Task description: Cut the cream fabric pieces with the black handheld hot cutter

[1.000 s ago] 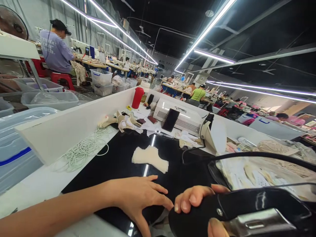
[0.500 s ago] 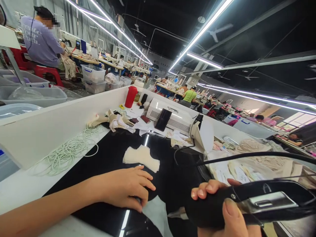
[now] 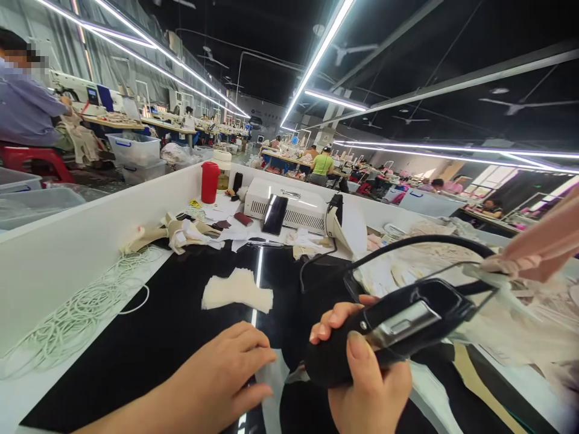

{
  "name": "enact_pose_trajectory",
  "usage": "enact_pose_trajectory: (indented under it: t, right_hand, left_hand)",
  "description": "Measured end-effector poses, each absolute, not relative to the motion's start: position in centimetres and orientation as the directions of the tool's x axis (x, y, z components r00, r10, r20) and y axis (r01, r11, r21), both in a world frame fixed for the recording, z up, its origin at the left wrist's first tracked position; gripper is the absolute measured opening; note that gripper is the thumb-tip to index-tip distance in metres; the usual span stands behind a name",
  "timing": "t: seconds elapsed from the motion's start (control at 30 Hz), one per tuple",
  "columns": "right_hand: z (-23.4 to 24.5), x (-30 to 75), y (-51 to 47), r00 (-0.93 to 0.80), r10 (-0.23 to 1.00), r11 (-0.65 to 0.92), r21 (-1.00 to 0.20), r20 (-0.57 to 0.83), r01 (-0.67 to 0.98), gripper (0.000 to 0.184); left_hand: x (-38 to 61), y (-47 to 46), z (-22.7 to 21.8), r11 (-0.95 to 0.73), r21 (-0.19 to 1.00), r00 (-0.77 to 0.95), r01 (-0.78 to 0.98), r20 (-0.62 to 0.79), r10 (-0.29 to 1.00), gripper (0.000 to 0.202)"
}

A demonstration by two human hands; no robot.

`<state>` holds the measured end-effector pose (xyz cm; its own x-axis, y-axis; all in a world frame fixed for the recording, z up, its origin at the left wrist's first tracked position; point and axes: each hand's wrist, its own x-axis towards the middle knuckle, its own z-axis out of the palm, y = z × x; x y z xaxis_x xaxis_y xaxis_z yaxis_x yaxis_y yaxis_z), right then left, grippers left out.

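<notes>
My right hand (image 3: 368,380) grips a thick black corded hand tool (image 3: 407,328) with a silver metal plate on its side. The tool slants, its nose low to the left; the metal tip is mostly hidden behind the black body. My left hand (image 3: 226,371) is open, palm down, thumb and fingers apart, at the edge of a pale, thin sheet piece (image 3: 274,398) on the glossy black work surface (image 3: 154,337). Whether its fingertips touch the sheet I cannot tell. Beyond that hand lies a small stack of cream, bone-shaped fabric pieces (image 3: 237,290).
Pale green cord (image 3: 85,307) lies tangled at left. Along the back stand a red bottle (image 3: 208,182), a phone (image 3: 274,215) and a white vented box (image 3: 289,205). The tool's black cable (image 3: 416,241) arches over plastic-wrapped fabric at right. Other people sit at machines beyond.
The view has swung right. The tool has tilted, its rear end raised, and its tip shows less. My left hand's thumb has spread further from the fingers. Pink cloth appears at the right edge.
</notes>
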<state>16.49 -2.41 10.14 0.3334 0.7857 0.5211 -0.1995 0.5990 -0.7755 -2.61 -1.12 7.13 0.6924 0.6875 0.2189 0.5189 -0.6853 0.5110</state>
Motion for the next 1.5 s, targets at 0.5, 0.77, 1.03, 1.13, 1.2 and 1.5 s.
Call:
enact_pose_trajectory:
  t: [0.5, 0.77, 1.03, 1.13, 1.2, 1.5]
  right_hand:
    - [9.4, 15.8, -2.9, 0.338, 0.812, 0.563, -0.791, 0.476, -0.239, 0.030]
    - [9.3, 16.3, -2.8, 0.316, 0.791, 0.596, -0.775, 0.524, -0.210, 0.030]
    - [9.5, 16.4, -3.3, 0.344, 0.817, 0.544, -0.815, 0.462, -0.198, 0.025]
    - [9.9, 15.9, -3.8, 0.345, 0.811, 0.562, -0.792, 0.472, -0.238, 0.027]
    - [10.1, 15.5, -4.3, 0.358, 0.815, 0.555, -0.790, 0.455, -0.259, 0.029]
    - [10.9, 14.4, -5.3, 0.410, 0.839, 0.482, -0.837, 0.357, -0.258, 0.030]
  left_hand:
    - [-1.0, -2.2, 6.0, -0.687, 0.469, 0.756, 0.555, 0.059, 0.651, 0.072]
    - [-1.4, -2.2, 5.3, -0.690, 0.485, 0.744, 0.537, 0.113, 0.658, 0.069]
    - [-1.0, -2.1, 2.4, -0.705, 0.436, 0.731, 0.559, 0.143, 0.667, 0.073]
    - [-0.9, -2.2, 2.4, -0.692, 0.461, 0.724, 0.555, 0.141, 0.675, 0.079]
    - [-1.1, -2.3, 3.3, -0.674, 0.504, 0.728, 0.540, 0.123, 0.675, 0.080]
    - [-1.2, -2.8, 5.8, -0.583, 0.616, 0.695, 0.530, 0.079, 0.715, 0.078]
